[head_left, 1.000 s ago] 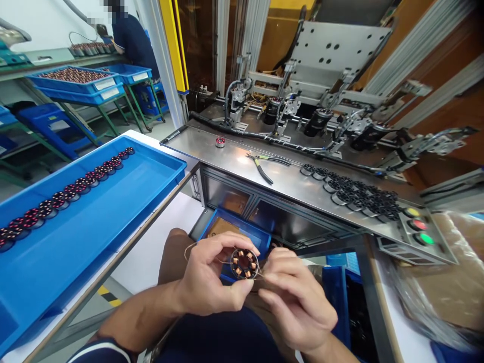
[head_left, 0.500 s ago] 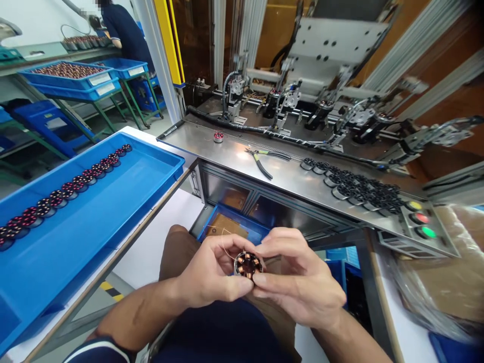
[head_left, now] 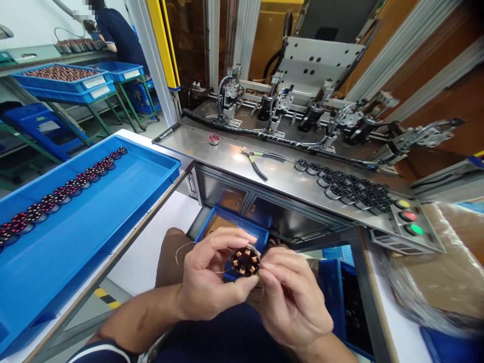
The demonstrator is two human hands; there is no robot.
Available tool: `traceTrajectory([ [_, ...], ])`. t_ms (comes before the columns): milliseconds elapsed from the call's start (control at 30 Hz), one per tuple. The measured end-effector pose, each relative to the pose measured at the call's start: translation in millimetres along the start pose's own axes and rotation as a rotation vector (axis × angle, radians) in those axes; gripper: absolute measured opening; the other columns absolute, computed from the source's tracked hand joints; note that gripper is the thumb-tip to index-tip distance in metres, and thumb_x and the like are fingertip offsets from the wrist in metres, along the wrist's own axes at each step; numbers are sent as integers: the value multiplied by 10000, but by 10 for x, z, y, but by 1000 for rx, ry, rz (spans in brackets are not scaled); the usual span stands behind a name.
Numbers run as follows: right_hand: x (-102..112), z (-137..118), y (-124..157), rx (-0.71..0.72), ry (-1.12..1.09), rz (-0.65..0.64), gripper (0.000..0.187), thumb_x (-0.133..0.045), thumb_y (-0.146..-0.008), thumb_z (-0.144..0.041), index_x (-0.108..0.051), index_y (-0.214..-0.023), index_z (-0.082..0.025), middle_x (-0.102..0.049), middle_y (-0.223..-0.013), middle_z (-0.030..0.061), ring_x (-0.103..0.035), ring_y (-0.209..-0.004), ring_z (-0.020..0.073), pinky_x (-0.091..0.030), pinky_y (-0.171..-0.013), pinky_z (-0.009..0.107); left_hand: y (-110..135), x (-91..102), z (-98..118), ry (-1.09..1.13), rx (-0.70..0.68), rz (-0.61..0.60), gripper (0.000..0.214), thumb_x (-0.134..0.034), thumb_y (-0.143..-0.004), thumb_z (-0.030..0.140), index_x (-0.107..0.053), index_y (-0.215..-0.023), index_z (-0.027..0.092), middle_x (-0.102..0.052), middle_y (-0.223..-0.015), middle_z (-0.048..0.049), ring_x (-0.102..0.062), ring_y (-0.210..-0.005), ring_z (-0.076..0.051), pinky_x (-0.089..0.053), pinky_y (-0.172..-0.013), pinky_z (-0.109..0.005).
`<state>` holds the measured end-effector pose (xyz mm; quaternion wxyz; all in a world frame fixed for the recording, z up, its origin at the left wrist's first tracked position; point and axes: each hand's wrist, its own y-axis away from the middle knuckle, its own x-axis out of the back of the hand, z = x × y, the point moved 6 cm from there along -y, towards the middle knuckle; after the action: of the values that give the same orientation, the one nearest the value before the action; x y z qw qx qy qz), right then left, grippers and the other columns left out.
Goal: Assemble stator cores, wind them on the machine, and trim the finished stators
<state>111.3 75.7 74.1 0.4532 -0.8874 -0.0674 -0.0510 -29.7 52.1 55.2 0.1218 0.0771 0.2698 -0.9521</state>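
My left hand (head_left: 206, 285) and right hand (head_left: 293, 297) meet low in the view, above my lap. Between them I hold a small round motor stator (head_left: 245, 261), a dark ring with copper-wound coils set around its middle. The fingers (head_left: 227, 237) of my left hand curl over its top edge while the thumb presses from below, closed snugly on the ring's left side. The fingers (head_left: 278, 262) of my right hand are bent close together and pinch the ring's right edge. A thin copper wire (head_left: 180, 248) loops out from the stator to the left of my left fingers.

Just beyond my fingers, lower down, sits a small blue bin (head_left: 230, 224) under the edge of a steel counter (head_left: 242, 159). On that counter, farther out from my fingers, lie a pair of pliers (head_left: 259, 161), a single wound stator (head_left: 214, 139) to their left, and a cluster of dark unwound stator cores (head_left: 346, 184) to the right. Three round buttons (head_left: 408, 217), yellow, red and green, sit at the counter's right end. Behind the counter stands a winding machine (head_left: 302, 106).

To the left of my left hand is a wide blue tray (head_left: 94, 217) with a row of wound stators (head_left: 62, 191) along its far side. Far off to the left, a person (head_left: 117, 35) in dark blue works at another bench.
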Motion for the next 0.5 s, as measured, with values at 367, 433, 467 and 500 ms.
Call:
traceTrajectory([
  [367,-22,181,-45,-89,-93,-58,134,-536,-914,-76,-608,-929,-188,-590,-772,31,-597,-708,160,-526,-604,295,85,27,-298,221,497,-239,614,-879,-680,385,-593,-1189,197,-671,-1017,-60,-647,-879,-155,-531,-785,-245],
  [433,-7,173,-81,-67,-83,-92,128,-540,-920,-84,-610,-935,-190,-600,-767,34,-608,-694,160,-534,-589,292,110,1,-324,340,564,-356,481,-780,-797,425,-584,-1173,196,-666,-891,-33,-635,-773,-126,-506,-715,-228],
  [467,-2,169,-93,-59,-73,-110,123,-543,-923,-91,-611,-938,-192,-605,-767,35,-614,-690,162,-537,-581,290,115,-7,-328,399,577,-382,433,-732,-842,432,-575,-1170,198,-667,-851,-27,-637,-744,-123,-500,-694,-229],
  [500,3,167,-100,-52,-61,-123,119,-546,-924,-96,-611,-938,-194,-609,-767,35,-620,-688,163,-540,-575,289,113,-11,-330,446,578,-387,402,-697,-870,436,-567,-1167,198,-668,-818,-24,-644,-724,-126,-499,-676,-231],
])
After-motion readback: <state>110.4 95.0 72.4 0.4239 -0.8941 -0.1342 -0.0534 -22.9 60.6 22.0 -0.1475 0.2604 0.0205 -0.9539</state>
